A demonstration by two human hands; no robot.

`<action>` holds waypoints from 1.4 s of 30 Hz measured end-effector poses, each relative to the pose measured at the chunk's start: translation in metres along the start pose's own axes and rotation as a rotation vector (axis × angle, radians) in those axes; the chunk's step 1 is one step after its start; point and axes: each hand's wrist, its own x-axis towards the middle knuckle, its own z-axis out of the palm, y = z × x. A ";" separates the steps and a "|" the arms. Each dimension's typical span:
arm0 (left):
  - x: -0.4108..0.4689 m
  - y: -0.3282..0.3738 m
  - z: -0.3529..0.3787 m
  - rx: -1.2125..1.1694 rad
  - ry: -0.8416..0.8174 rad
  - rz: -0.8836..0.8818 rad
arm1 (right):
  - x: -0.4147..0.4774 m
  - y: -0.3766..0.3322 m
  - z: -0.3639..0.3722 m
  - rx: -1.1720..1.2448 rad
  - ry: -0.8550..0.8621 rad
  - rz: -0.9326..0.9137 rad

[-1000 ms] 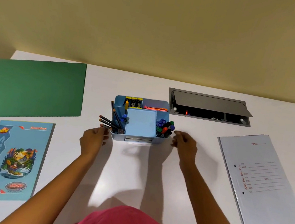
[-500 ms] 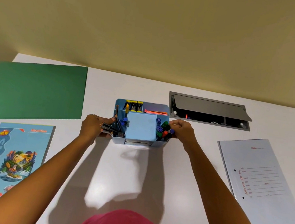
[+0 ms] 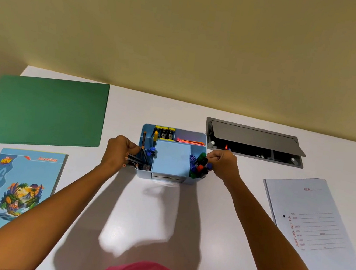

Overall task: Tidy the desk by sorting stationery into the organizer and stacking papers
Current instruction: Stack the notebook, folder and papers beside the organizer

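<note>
A: Where is the organizer (image 3: 171, 156)?

B: Mid-worktop (image 3: 155, 210), a light blue box. Pencils (image 3: 135, 160) lean out of its left compartment, markers (image 3: 199, 167) fill the right one, and a blue pad covers the middle.

A: And each grip?

B: The left hand (image 3: 118, 152) is clenched on the organizer's left side, among the pencils. The right hand (image 3: 223, 164) is clenched on its right side, touching the markers.

A: Around it?

B: A green folder (image 3: 42, 111) at far left, an illustrated notebook (image 3: 10, 195) nearer. A white file cover (image 3: 315, 226) at right, an open grey cable hatch (image 3: 254, 142) behind it.
</note>
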 end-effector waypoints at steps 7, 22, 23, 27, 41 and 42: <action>0.030 0.003 -0.009 -0.020 0.011 0.027 | 0.021 -0.026 -0.007 -0.010 0.006 0.018; 0.134 0.003 -0.082 0.225 0.210 0.068 | 0.105 -0.101 0.059 0.041 0.063 -0.030; 0.138 0.002 -0.087 0.237 0.221 0.070 | 0.110 -0.105 0.064 0.049 0.060 -0.049; 0.150 -0.004 -0.105 0.281 0.268 0.138 | 0.130 -0.115 0.081 0.090 0.052 -0.097; 0.170 -0.004 -0.133 0.107 0.314 0.099 | 0.171 -0.129 0.107 0.137 -0.013 -0.134; 0.170 -0.005 -0.134 0.099 0.311 0.095 | 0.173 -0.129 0.108 0.138 -0.014 -0.132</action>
